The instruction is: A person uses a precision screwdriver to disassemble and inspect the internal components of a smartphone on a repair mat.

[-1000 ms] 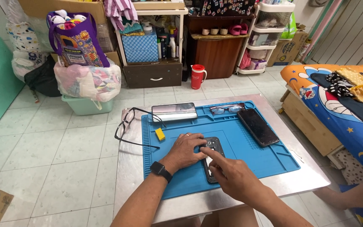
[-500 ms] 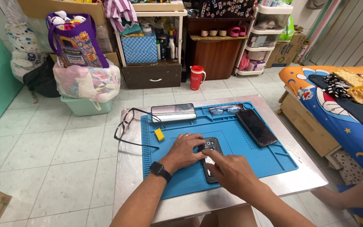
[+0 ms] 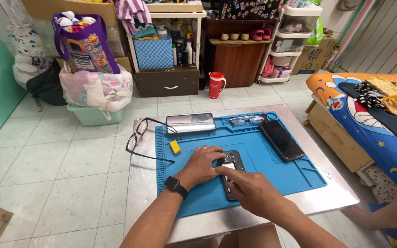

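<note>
An opened smartphone [image 3: 232,172], its back cover off, lies on the blue repair mat [image 3: 276,177] that covers most of the low metal table [image 3: 141,183]. The left hand [image 3: 203,164], a black smartwatch [image 3: 175,185] on its wrist, lies flat on the mat with its fingers curled against the phone's left edge, steadying it. The right hand [image 3: 249,192] covers the phone's lower half, index finger pressed onto its exposed inside; whether it pinches anything cannot be told. On the mat's far right lies a second black phone [image 3: 281,139]; at its far left corner, a small yellow block [image 3: 175,146].
</note>
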